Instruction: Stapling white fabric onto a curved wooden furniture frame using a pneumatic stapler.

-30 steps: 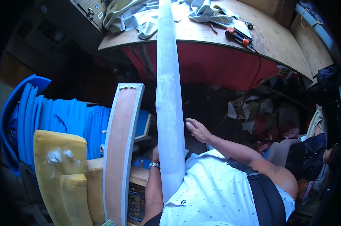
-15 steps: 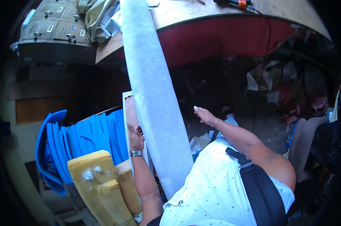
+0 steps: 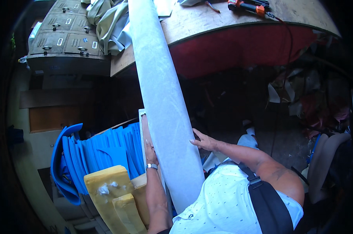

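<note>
R fingers (image 3: 198, 133) @ gry panel (image 3: 166, 105); locker labels (image 3: 60, 42)

Panel (image 3: 164, 105) runs from torso (image 3: 223, 202) up across tabletop's (image 3: 215, 29) left part; left hand (image 3: 151, 153) at its left edge, right hand (image 3: 204, 141) at its right. Frame (image 3: 145, 128) partly behind panel. Left of frame: sheet stack (image 3: 106, 152), foam blocks (image 3: 118, 179) nearer. On tabletop: fabric heap (image 3: 112, 31) left, power tool (image 3: 248, 7) right. Lockers (image 3: 63, 29) left of tabletop.

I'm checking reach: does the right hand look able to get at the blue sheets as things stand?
Probably not directly: the long pale panel and the left hand lie between the right hand and the blue sheets.
</note>
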Motion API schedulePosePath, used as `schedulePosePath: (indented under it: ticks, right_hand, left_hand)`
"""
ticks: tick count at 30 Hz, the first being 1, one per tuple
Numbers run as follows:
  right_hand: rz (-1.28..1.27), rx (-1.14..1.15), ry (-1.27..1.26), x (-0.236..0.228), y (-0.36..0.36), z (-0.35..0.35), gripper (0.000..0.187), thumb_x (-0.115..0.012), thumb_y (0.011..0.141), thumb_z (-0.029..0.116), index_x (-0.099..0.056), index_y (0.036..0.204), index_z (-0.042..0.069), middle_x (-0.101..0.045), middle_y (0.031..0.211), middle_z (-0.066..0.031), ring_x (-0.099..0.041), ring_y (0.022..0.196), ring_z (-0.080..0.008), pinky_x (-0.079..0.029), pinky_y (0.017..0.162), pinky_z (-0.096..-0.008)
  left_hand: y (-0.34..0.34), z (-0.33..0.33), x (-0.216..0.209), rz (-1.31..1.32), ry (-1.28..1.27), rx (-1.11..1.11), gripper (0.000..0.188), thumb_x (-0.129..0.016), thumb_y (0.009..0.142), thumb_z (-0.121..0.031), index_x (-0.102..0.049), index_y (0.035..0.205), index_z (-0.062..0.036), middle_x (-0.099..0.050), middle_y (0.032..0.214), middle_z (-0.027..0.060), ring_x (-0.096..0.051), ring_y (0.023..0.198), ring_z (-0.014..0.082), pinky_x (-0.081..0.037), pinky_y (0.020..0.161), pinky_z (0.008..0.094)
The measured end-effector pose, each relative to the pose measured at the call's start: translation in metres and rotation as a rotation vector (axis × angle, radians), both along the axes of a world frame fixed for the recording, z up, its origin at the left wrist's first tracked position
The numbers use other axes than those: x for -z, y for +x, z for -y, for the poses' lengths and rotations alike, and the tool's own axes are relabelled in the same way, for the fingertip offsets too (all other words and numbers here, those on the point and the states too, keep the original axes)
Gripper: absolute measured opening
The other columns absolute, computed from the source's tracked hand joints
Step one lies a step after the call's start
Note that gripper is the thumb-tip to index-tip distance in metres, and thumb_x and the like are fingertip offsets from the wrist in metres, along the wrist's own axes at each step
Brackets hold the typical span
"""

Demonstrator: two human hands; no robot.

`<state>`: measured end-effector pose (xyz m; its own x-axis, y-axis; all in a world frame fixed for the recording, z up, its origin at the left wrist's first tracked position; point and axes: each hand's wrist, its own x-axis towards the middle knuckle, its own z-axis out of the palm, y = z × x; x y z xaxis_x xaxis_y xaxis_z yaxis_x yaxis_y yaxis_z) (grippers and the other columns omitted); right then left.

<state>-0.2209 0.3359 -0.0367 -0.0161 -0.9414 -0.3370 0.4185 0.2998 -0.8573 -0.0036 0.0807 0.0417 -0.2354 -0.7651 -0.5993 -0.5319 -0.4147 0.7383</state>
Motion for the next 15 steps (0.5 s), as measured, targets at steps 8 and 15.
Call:
schedulePosePath:
  ticks: [8,15]
  right_hand:
    - [0.557,0.188,0.117,0.014,0.009,0.030,0.092,-0.024,0.093,0.081,-0.037,0.153,0.013,-0.045,0.147,-0.0112,-0.046,0.127,-0.0275,-0.036,0.108,-0.0482]
    - [0.757,0.235,0.187,0.029,0.024,0.052,0.090,-0.021,0.093,0.082,-0.043,0.150,0.015,-0.056,0.130,-0.0080,-0.052,0.112,-0.0209,-0.041,0.100,-0.0396]
  left_hand:
    - [-0.060,-0.084,-0.115,0.141,-0.708,0.626,0.059,-0.039,0.106,-0.052,-0.055,0.091,0.0022,-0.050,0.074,0.0069,-0.046,0.072,0.0161,-0.041,0.064,0.0348]
    - [-0.066,-0.058,-0.072,0.018,-0.519,0.478,0.072,-0.028,0.104,-0.064,-0.054,0.094,0.0021,-0.048,0.067,0.0088,-0.047,0.067,0.0180,-0.043,0.065,0.0352]
